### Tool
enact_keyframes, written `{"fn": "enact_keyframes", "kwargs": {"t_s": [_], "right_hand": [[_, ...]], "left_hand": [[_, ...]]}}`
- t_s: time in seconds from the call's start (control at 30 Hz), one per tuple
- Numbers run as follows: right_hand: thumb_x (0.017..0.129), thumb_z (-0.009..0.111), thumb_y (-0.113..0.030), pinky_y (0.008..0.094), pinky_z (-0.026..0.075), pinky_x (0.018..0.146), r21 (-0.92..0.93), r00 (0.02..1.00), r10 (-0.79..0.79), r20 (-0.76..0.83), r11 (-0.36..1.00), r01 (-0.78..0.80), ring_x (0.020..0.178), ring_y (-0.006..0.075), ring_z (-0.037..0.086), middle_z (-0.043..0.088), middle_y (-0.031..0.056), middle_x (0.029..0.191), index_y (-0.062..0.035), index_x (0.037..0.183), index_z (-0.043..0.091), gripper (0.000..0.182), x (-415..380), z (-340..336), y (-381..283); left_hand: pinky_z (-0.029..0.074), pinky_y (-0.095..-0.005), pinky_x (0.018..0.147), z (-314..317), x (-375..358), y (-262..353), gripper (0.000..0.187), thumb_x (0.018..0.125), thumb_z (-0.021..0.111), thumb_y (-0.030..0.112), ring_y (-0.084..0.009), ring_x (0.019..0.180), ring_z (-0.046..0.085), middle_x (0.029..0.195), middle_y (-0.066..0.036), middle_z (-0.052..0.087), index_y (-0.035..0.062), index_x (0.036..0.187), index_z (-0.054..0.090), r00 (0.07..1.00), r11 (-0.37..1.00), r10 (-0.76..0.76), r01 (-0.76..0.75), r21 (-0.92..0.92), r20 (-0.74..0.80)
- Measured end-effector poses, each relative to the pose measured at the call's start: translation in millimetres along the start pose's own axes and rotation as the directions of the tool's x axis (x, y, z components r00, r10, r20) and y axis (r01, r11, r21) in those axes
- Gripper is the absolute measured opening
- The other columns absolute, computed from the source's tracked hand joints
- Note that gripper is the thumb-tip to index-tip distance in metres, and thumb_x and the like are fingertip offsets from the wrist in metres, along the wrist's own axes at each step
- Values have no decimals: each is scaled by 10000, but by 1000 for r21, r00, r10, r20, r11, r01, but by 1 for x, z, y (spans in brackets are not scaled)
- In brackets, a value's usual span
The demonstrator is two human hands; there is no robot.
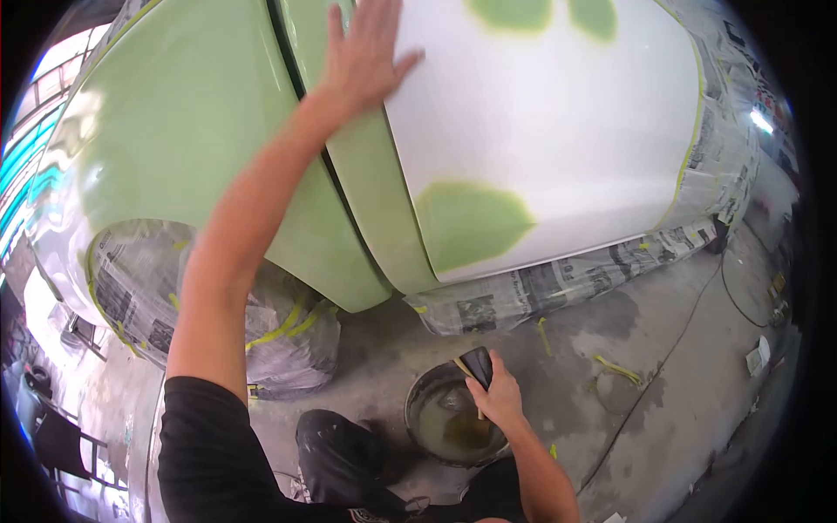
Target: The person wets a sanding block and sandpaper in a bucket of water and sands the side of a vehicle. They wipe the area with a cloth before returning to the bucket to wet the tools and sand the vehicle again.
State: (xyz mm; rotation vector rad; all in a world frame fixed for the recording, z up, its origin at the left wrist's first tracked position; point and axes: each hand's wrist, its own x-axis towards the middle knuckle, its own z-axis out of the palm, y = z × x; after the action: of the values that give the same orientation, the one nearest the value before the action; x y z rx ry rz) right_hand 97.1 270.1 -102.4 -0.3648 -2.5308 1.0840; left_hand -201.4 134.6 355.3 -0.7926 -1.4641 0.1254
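My left hand (364,63) is raised with its fingers spread, at the narrow green strip of the car body (370,166) beside the white panel's edge. Whether the palm presses on the surface is hard to tell. My right hand (503,397) grips a dark sanding block (476,363) with a tan edge, holding it over a round black bucket (410,401). Cloudy water (436,429) fills part of the bucket. Above it, the white panel (558,113) carries several green patches, one of them a large patch (475,225) at its lower left corner.
Newspaper masking (558,283) with yellow-green tape runs under and around the panel. A covered wheel (292,340) stands at left. On the concrete floor lie a cable (641,397) and scraps of tape (619,370). My knee (336,449) is left of the bucket.
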Motion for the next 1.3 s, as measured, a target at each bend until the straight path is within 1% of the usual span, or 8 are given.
{"fn": "enact_keyframes", "kwargs": {"t_s": [0.3, 0.63, 0.7, 0.77, 0.83, 1.0, 1.2, 1.3], "right_hand": [[857, 739, -388, 491, 482, 997, -83, 993, 61, 105, 995, -52, 1148, 460, 614, 614, 314, 1263, 27, 1475, 399, 819, -7, 3, 18], [879, 701, -513, 477, 506, 969, 30, 974, 217, 68, 975, -220, 1154, 464, 630, 656, 327, 1199, 64, 1370, 521, 779, -13, 15, 37], [954, 540, -553, 478, 439, 1058, 55, 934, 339, 111, 936, -347, 1238, 475, 567, 594, 335, 1306, 83, 1408, 482, 784, -13, 11, 22], [1027, 354, -550, 478, 371, 1128, 117, 916, 362, 170, 916, -384, 1322, 466, 498, 543, 325, 1394, 90, 1434, 455, 765, -6, 14, 23], [1084, 157, -469, 478, 294, 1182, 130, 899, 345, 270, 912, -389, 1418, 428, 397, 478, 283, 1482, 74, 1436, 466, 718, -5, 13, 21], [1052, 414, -500, 502, 473, 951, 271, 923, 366, 120, 882, -386, 1109, 455, 638, 699, 267, 1144, 75, 1215, 636, 637, -20, 50, 63], [1010, 570, -393, 490, 479, 950, 402, 818, 424, 389, 720, -565, 1112, 439, 634, 671, 301, 1142, 90, 1255, 608, 543, -17, 56, 76], [986, 607, -421, 477, 444, 1045, -10, 929, 369, 11, 929, -369, 1237, 457, 558, 570, 356, 1300, 105, 1302, 571, 615, -15, 62, 78]], "left_hand": [[202, -710, 1147, 1, -58, 36, 964, 954, 543, 600, -391, 1560, 125, 1674, -247, 137, -70, 1567, 218, 999, 996, -52, 51, -78, -10], [148, -657, 1200, -91, -260, 197, 1003, 922, 606, 561, -399, 1563, 97, 1665, -261, 144, -84, 1571, 196, 749, 850, 124, 258, -459, 651], [158, -581, 1229, -117, -337, 248, 957, 967, 591, 535, -380, 1553, 153, 1644, -283, 187, -98, 1564, 193, 675, 630, 138, 505, -591, 724], [236, -472, 1228, -143, -380, 294, 956, 988, 585, 541, -352, 1508, 295, 1608, -288, 281, -109, 1562, 181, 301, -105, 372, 954, -282, 878], [307, -414, 1192, -160, -405, 333, 949, 989, 612, 511, -317, 1449, 389, 1575, -265, 358, -109, 1563, 180, 217, -289, 331, 950, -120, 918], [414, -331, 1091, -192, -412, 376, 846, 1003, 667, 333, -199, 1257, 543, 1415, -139, 554, -110, 1555, 205, -49, -713, 260, 664, 226, 964], [455, -318, 1041, -181, -453, 387, 568, 1022, 634, 267, -175, 1191, 606, 1293, -146, 665, -116, 1416, 492, -79, -766, 219, 604, 221, 973], [506, -319, 972, -185, -450, 374, 476, 1013, 642, 298, -185, 1079, 668, 1188, -148, 717, -75, 1308, 629, -3, -366, 14, 931, 8, 1000]]}}
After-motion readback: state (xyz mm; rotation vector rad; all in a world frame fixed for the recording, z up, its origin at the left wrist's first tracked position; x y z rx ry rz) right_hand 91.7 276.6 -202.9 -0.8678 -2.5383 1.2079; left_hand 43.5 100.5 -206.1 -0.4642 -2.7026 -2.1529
